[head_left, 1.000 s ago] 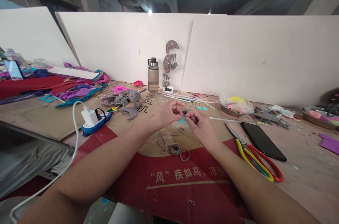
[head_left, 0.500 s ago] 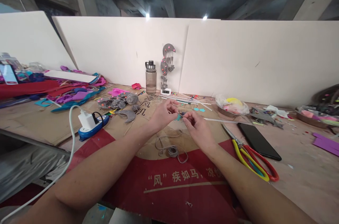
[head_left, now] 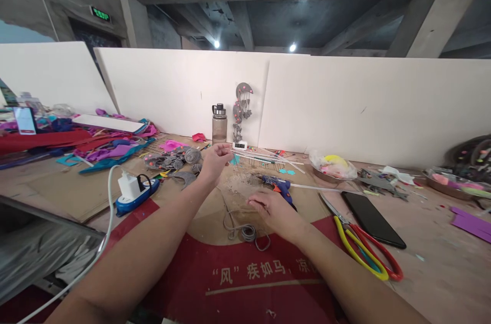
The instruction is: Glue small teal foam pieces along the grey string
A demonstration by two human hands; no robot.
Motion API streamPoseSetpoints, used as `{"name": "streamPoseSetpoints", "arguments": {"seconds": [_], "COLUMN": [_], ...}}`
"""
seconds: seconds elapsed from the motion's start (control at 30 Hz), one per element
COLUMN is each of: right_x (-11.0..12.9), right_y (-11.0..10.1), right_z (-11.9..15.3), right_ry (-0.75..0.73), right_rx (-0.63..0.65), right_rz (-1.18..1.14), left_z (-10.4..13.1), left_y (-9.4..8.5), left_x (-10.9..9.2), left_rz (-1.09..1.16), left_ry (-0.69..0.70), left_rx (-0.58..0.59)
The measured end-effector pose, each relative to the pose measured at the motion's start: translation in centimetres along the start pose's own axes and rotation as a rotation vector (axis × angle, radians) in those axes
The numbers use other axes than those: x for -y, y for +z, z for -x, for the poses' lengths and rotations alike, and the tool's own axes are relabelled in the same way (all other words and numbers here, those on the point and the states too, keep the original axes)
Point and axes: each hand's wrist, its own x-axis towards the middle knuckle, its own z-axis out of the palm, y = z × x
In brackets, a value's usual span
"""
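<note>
My left hand is raised over the far middle of the table, thumb and fingers pinched together; what sits between the tips is too small to name. Nearer to me, my right hand hovers low with its fingers closed and bent down, and their grip is hidden. Beside and below its fingertips lies a thin grey cord, partly coiled, with loose loops on the cardboard. A blue glue gun with an orange trigger lies just beyond my right hand, a white glue stick behind it.
Scissors with red and yellow handles and a black phone lie at right. A bottle and a grey moon hanging ornament stand by the white board. Grey felt pieces and a blue power strip are left.
My hands have moved apart: the left up and leftward, the right down toward me. The glue gun behind them now shows. The view has tilted upward a little.
</note>
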Motion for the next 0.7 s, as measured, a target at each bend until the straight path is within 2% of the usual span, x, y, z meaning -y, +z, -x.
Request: {"name": "streamPoseSetpoints", "arguments": {"seconds": [0.07, 0.13, 0.27, 0.33, 0.4, 0.47, 0.53, 0.7], "right_x": [0.3, 0.6, -0.7, -2.5, -4.5, -6.0, -6.6, -5.9], "right_y": [-0.1, -0.6, -2.3, -2.9, -3.0, -2.7, -2.3, -2.1], "right_z": [0.0, -0.1, -0.3, -0.1, 0.4, 0.9, 1.1, 0.1], "right_ry": [-0.039, -0.028, 0.244, 0.385, 0.491, 0.589, 0.657, 0.871], "right_rx": [0.046, 0.035, -0.172, -0.269, -0.312, -0.271, -0.182, -0.036], "right_rz": [0.038, 0.047, 0.077, 0.196, 0.360, 0.481, 0.504, 0.421], "left_z": [-0.3, -0.5, -0.6, -0.4, -0.1, 0.1, 0.4, 1.1], "left_y": [-0.2, -0.4, -0.5, -0.4, -0.2, 0.0, 0.3, 1.1], "left_x": [-0.1, -0.2, -0.3, -0.4, -0.6, -0.7, -0.7, -0.7], "left_rz": [0.082, 0.144, 0.190, 0.177, 0.159, 0.143, 0.126, 0.085], "left_ry": [-0.025, -0.031, -0.035, -0.028, -0.017, 0.000, 0.024, 0.084], "left_rx": [-0.042, -0.070, -0.082, -0.069, -0.050, -0.033, -0.016, 0.044]}}
